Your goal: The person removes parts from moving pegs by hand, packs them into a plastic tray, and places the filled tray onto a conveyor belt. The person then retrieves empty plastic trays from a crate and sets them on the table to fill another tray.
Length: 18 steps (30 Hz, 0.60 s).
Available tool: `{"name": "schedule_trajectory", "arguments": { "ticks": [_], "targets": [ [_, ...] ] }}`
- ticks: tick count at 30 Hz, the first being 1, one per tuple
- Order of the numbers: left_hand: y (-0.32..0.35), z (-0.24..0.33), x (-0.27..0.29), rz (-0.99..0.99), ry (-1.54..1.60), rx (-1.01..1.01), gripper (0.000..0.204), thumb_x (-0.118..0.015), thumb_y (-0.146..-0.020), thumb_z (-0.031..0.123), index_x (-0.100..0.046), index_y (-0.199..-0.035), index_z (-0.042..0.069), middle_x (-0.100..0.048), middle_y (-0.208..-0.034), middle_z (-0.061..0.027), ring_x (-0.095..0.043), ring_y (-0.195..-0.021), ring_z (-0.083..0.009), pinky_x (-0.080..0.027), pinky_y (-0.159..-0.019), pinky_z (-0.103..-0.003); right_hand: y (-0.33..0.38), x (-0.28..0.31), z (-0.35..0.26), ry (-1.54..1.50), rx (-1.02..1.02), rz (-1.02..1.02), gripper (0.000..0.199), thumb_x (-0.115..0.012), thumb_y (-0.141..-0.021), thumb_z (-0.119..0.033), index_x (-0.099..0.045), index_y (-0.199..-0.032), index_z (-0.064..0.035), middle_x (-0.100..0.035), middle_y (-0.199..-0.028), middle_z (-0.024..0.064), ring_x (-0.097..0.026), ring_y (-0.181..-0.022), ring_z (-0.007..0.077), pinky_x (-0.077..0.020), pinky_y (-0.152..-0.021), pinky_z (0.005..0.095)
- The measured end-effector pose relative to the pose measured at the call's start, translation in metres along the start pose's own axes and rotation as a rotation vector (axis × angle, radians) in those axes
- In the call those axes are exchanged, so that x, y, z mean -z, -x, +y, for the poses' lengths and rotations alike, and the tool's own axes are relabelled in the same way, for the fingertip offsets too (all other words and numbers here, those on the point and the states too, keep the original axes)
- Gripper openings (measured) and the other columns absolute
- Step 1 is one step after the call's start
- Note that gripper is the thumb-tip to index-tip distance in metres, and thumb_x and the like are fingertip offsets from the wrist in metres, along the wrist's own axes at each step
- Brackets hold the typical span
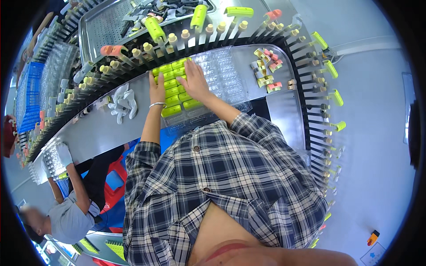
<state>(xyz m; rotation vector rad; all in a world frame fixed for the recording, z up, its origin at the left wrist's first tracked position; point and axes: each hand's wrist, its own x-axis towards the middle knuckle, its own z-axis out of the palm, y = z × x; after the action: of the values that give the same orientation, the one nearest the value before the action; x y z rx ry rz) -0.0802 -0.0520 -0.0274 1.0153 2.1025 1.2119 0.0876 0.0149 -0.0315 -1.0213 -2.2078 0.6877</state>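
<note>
Rows of glossy yellow-green plastic covers (172, 99) lie side by side in a clear moulded tray (179, 123) close in front of me. My left hand (156, 91) rests along the left side of these rows, fingers extended and touching the edge covers. On the opposite side, my right hand (195, 82) lies over the upper right covers with its fingers stretched out and apart. Neither hand is visibly gripping a cover. More clear moulded trays (222, 73), without covers in them, lie just right of my right hand.
Crumpled white gloves (124, 103) lie left on the metal table (100, 128). Small cream and pink parts (267, 71) sit at the right. A curved rack of pegs (185, 42) bounds the far side, before a metal tray (102, 33) of dark parts. A gloved co-worker (73, 206) sits left.
</note>
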Motion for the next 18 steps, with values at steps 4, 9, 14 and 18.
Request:
{"name": "schedule_trajectory", "arguments": {
  "ticks": [4, 9, 14, 18],
  "targets": [
    [-0.005, -0.012, 0.003, 0.010, 0.038, -0.077, 0.070, -0.046, -0.100, 0.043, -0.026, -0.147, -0.004, -0.035, -0.149, -0.0248, -0.033, -0.140, -0.0348, -0.026, -0.113, -0.036, -0.005, -0.003, -0.005, 0.027, 0.006, -0.019, 0.072, -0.049, -0.096, -0.045, -0.033, -0.140, 0.0094, -0.033, -0.147, 0.0296, -0.027, -0.139, 0.0427, -0.0198, -0.115, 0.0498],
    [-0.003, 0.006, 0.010, -0.063, -0.007, 0.029, 0.071, -0.045, -0.100, 0.044, -0.024, -0.149, -0.002, -0.031, -0.153, -0.0216, -0.032, -0.141, -0.0318, -0.026, -0.113, -0.035, -0.007, -0.001, -0.011, 0.185, 0.038, -0.057, 0.071, -0.050, -0.096, -0.044, -0.034, -0.140, 0.0088, -0.033, -0.147, 0.0283, -0.027, -0.139, 0.0432, -0.0198, -0.115, 0.0496],
    [0.017, 0.060, 0.043, 0.153, 0.040, -0.355, 0.044, -0.059, -0.096, 0.020, -0.050, -0.133, -0.002, -0.058, -0.130, -0.0180, -0.056, -0.120, -0.0248, -0.043, -0.101, -0.035, 0.001, 0.026, -0.003, -0.123, -0.042, 0.077, 0.062, -0.055, -0.095, -0.030, -0.035, -0.140, 0.0077, -0.037, -0.145, 0.0271, -0.032, -0.137, 0.0416, -0.0242, -0.114, 0.0462],
    [-0.007, 0.147, 0.099, 0.452, -0.094, -0.631, 0.023, -0.064, -0.090, 0.007, -0.064, -0.112, 0.002, -0.067, -0.106, -0.0124, -0.062, -0.093, -0.0244, -0.049, -0.084, -0.036, -0.018, 0.081, -0.027, -0.140, 0.119, 0.221, 0.047, -0.062, -0.088, -0.012, -0.050, -0.131, 0.0027, -0.051, -0.135, 0.0212, -0.046, -0.127, 0.0375, -0.0355, -0.107, 0.0444]
  ]
}}
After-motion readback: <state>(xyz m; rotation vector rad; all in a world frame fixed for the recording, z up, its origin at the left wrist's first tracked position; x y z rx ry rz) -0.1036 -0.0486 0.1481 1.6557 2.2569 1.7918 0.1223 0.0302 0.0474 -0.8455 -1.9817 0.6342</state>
